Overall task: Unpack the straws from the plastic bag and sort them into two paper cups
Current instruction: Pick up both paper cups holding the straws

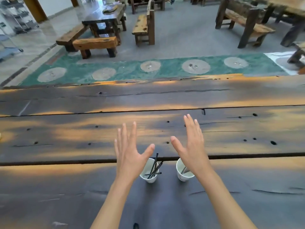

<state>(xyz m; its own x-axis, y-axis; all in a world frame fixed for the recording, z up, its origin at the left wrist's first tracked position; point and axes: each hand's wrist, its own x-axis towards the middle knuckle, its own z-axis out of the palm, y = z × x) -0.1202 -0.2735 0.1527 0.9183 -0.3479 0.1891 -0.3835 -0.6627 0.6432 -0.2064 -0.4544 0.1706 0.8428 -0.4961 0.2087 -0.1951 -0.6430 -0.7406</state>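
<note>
- My left hand (130, 151) is raised over the counter (66, 134) with its fingers (134, 129) straight and spread, grasping nothing.
- My right hand (193, 146) is raised at the same level, its fingers straight and spread, grasping nothing.
- The two hands are apart, palms down, thumbs pointing toward each other.
- Left paper cup (149, 176): white, upright on the counter, partly covered by my left hand, at 5 o'clock from that hand.
- Black straws (154, 167): several stand in the left paper cup, leaning toward 1 o'clock, with tips above the rim; one lies across the rim.
- Right paper cup (181, 172): white, upright, near the left paper cup at its 3 o'clock, partly covered by my right wrist.
- Dark straws (184, 170) show inside the right paper cup; their number cannot be told.
- Wooden benches (95, 44) stand on the floor at 12 o'clock, well apart from the counter.
</note>
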